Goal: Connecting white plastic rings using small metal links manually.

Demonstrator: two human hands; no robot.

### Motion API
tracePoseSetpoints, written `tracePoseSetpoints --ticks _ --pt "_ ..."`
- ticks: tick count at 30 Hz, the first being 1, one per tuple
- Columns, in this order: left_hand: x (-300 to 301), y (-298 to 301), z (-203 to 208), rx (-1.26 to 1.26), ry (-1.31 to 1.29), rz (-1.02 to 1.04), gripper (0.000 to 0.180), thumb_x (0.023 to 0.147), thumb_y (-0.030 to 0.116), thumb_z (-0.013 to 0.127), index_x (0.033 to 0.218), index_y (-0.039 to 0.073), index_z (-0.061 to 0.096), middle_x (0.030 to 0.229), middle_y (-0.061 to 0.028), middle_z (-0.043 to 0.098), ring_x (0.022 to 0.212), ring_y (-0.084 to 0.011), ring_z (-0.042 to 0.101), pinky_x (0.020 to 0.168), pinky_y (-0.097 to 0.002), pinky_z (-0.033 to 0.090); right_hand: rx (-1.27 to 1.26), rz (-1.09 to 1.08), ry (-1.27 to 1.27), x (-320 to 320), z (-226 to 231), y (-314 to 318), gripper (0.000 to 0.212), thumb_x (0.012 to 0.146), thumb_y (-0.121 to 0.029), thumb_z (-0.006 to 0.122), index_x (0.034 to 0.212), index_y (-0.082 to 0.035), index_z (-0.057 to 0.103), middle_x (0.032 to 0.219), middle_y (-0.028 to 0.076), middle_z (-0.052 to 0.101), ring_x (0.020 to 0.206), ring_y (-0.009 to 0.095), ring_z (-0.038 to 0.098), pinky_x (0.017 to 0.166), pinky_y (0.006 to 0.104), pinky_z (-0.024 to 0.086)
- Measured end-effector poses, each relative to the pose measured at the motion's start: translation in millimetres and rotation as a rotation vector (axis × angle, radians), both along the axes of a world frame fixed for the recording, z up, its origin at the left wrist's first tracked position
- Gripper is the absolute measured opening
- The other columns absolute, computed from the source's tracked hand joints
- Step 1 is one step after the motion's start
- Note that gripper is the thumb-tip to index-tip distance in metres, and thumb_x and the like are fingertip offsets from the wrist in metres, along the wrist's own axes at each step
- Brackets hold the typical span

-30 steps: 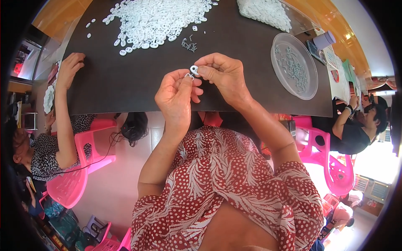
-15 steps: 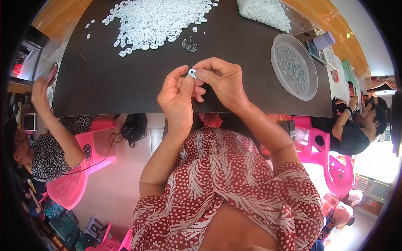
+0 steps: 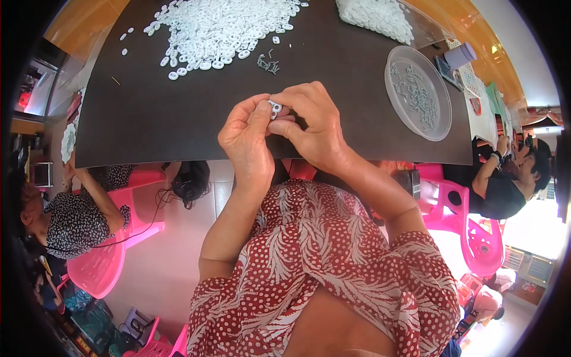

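Observation:
Over the near part of the dark table, both my hands meet at a small white plastic piece with round holes (image 3: 275, 109). My left hand (image 3: 245, 132) is closed on it, thumb pressed against its left side. My right hand (image 3: 318, 119) is curled round the piece from the right, its forefinger at the top and its thumb lower down. The fingers partly cover the piece. Beyond my hands lies a small heap of short grey metal pins (image 3: 268, 64). A large pile of white oval pieces with holes (image 3: 220, 35) spreads behind it.
To the right stands a round clear plastic tray (image 3: 441, 128) with many metal pins in it. A bag of white pieces (image 3: 376, 21) lies at the far right, near a lilac cup (image 3: 460, 57). People sit on pink chairs (image 3: 98, 271) on both sides.
The white piece has turned between my fingers, and more of its holes show. My right thumb has moved down off its front. The person at left has lowered an arm.

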State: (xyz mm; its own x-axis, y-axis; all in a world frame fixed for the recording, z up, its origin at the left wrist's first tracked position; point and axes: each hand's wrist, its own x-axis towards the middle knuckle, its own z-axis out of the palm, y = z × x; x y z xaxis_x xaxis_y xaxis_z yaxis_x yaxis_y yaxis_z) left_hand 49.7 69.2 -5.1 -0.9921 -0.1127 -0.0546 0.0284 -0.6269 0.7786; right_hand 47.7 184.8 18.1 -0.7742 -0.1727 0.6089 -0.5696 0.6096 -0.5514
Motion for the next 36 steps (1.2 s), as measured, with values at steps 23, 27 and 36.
tracePoseSetpoints --ticks 23,27,36 --pt "9.6 -12.1 6.2 -0.163 0.157 -0.025 0.015 0.087 0.005 0.061 0.097 -0.006 0.062 0.079 -0.0064 0.063 0.061 -0.0083 0.053 0.055 -0.0199 0.045 -0.124 -0.026 0.051 9.1 0.5 -2.1 0.028 0.06 -0.004 0.073 0.087 -0.002 0.064 0.083 0.008 0.061 0.074 0.024 0.053 0.063 0.0329 0.046" --pt "10.0 -15.6 4.3 -0.138 0.15 -0.07 0.017 0.087 0.004 0.061 0.1 -0.006 0.062 0.08 -0.0071 0.062 0.062 -0.0094 0.054 0.056 -0.0205 0.045 -0.112 0.011 0.052 7.7 -2.9 -1.8 0.027 0.06 -0.004 0.073 0.085 -0.002 0.063 0.081 0.007 0.061 0.071 0.024 0.053 0.061 0.0327 0.045" --pt "12.3 -9.7 -8.5 -0.079 0.3 0.035 0.021 0.089 0.01 0.059 0.102 -0.005 0.061 0.087 -0.0056 0.06 0.072 -0.0086 0.053 0.064 -0.0214 0.045 -0.179 0.038 0.092 9.6 -1.1 -8.1 0.027 0.059 -0.002 0.073 0.085 -0.001 0.064 0.078 0.007 0.062 0.068 0.021 0.053 0.058 0.0311 0.045"
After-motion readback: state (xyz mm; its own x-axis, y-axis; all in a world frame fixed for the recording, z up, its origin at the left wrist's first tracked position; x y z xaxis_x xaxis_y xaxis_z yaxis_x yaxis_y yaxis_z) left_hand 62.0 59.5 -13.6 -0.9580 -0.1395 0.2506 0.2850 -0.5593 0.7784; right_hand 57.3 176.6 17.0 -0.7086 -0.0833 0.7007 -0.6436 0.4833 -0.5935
